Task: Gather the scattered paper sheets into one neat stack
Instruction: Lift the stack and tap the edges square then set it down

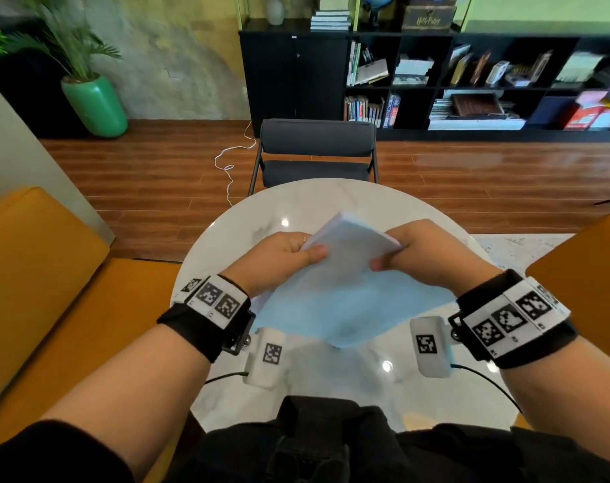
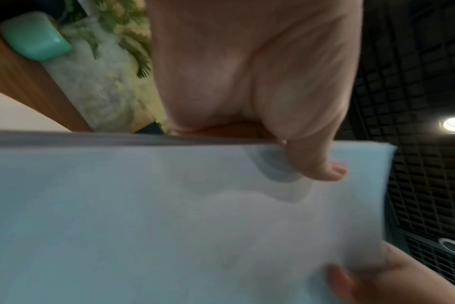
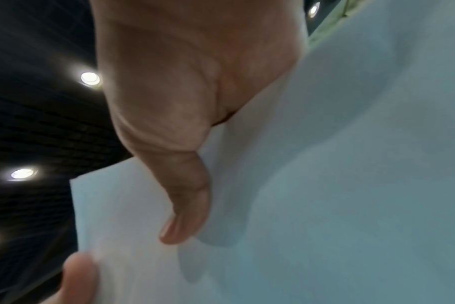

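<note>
A stack of white paper sheets (image 1: 345, 273) is held tilted above the round marble table (image 1: 296, 203), its near corner pointing down toward the tabletop. My left hand (image 1: 289, 254) grips the stack's left edge, thumb on the near face. My right hand (image 1: 415, 254) grips the right edge the same way. In the left wrist view the left thumb (image 2: 312, 162) lies on the paper sheets (image 2: 195, 226), whose layered edge shows along the top. In the right wrist view the right thumb (image 3: 187, 205) presses on the paper sheets (image 3: 325, 185). Fingers behind the stack are hidden.
A dark grey chair (image 1: 315, 155) stands at the table's far side. Orange seats (image 1: 35, 273) flank the table on the left and right (image 1: 589, 266). A black bookshelf (image 1: 471, 81) lines the back wall, a green plant pot (image 1: 96, 106) stands far left.
</note>
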`<state>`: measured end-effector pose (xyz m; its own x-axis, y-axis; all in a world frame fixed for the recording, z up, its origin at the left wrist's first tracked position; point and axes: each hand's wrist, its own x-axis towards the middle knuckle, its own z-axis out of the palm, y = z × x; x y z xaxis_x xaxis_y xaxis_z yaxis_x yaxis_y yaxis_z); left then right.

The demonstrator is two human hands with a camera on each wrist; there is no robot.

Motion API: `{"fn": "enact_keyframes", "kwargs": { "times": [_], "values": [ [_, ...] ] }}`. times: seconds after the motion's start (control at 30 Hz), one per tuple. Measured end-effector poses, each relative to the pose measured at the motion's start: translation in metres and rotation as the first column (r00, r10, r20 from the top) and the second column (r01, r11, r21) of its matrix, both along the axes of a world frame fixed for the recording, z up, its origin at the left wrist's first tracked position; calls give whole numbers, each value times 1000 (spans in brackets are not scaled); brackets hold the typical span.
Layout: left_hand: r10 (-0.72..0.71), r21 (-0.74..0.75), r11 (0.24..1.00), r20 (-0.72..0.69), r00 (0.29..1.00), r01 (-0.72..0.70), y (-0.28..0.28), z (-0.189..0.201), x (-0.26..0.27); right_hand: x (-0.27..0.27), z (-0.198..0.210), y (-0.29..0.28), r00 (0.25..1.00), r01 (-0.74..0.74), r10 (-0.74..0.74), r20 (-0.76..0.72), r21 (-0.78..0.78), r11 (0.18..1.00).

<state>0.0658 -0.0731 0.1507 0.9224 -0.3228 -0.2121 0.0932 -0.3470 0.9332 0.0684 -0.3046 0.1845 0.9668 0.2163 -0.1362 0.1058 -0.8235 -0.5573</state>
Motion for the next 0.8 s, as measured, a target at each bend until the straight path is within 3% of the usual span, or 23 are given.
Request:
{"fn": "enact_keyframes", "kwargs": {
  "times": [0.1, 0.2, 0.27, 0.3, 0.37, 0.47, 0.53, 0.6, 0.67, 0.8],
  "values": [
    [-23, -12, 1000, -73, 997, 22, 21, -4, 1, -1, -5, -14, 996, 82, -69, -59, 252, 964],
    [-63, 188, 980, -52, 997, 72, 40, -13, 4, 0, -11, -34, 986, 155, -112, -124, 427, 891],
    [-50, 238, 969, -49, 998, 60, 53, -21, 7, 2, -16, -47, 981, 189, -138, -138, 481, 856],
    [-17, 183, 983, -61, 998, 28, 58, -26, 7, 3, -19, -53, 978, 202, -137, -159, 535, 820],
    [49, -70, 996, -118, 992, -58, 64, -36, 6, 6, -28, -66, 974, 214, -103, -203, 664, 716],
    [63, -460, 869, -259, 964, -181, 57, -52, 1, 9, -47, -75, 967, 230, -36, -251, 807, 543],
    [30, -534, 820, -319, 947, -206, 46, -59, -1, 11, -62, -75, 954, 275, -24, -299, 840, 468],
    [36, -491, 844, -350, 936, -216, 35, -61, -6, 12, -79, -73, 935, 329, -30, -352, 836, 439],
    [128, -385, 883, -354, 926, -269, 28, -65, -7, 8, -93, -71, 915, 386, -76, -397, 800, 460],
    [351, -146, 909, -233, 907, -389, 10, -76, -9, -1, -117, -57, 886, 464, -256, -387, 719, 517]
  ]
}}
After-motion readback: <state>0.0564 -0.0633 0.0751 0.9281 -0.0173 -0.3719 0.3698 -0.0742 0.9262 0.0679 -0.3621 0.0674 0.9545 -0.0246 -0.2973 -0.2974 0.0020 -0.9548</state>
